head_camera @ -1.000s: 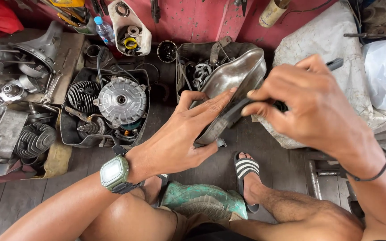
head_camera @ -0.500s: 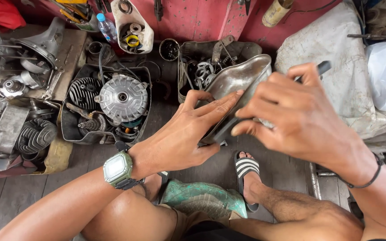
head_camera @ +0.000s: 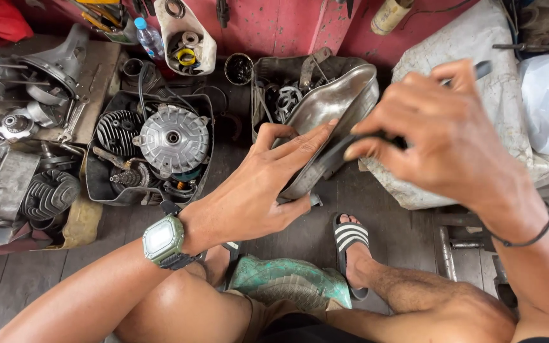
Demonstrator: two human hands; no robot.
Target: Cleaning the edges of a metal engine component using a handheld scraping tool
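My left hand (head_camera: 255, 190) grips the metal cover (head_camera: 332, 117) held up in the middle of the scene, while my right hand (head_camera: 440, 136) pinches a dark tool (head_camera: 351, 143) against its near edge, best worked slowly with the cover steady.

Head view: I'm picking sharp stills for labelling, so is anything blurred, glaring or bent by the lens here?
Head view: the right hand is softly motion-blurred at the fingers, the left hand sharper; the curved metal cover shows a mild sheen, no harsh glare; light is even and diffuse, shadows soft; the finned engine part is crisp; wide-angle stretch shows toward the edges.
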